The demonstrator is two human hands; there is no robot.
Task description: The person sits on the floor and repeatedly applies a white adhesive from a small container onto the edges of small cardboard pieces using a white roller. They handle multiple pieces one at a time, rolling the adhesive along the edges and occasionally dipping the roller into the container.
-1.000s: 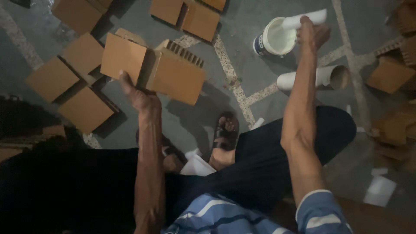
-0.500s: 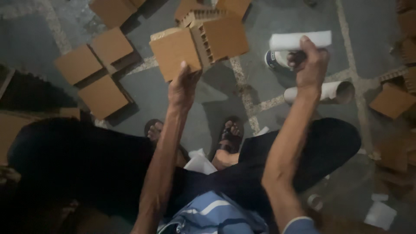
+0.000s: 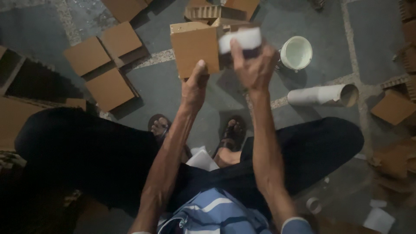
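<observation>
My left hand [image 3: 195, 84] grips the lower edge of a square brown cardboard block [image 3: 195, 50] with a honeycomb core, held up in front of me. My right hand [image 3: 253, 65] holds a white roller-like tool [image 3: 240, 40] pressed against the block's right side. Both arms reach forward above my knees. A white bucket [image 3: 296, 53] with pale liquid stands on the floor just right of my right hand.
Several brown cardboard squares [image 3: 102, 65] lie on the grey floor at the left and top. A white tube [image 3: 323, 95] lies at the right, beside more cardboard pieces [image 3: 392, 108]. My sandalled feet [image 3: 229, 134] rest below the block. White paper scraps [image 3: 379, 219] lie at the lower right.
My right hand has carried the white tool from beside the bucket leftward onto the cardboard block. My left hand has kept the block raised, shifting it slightly right.
</observation>
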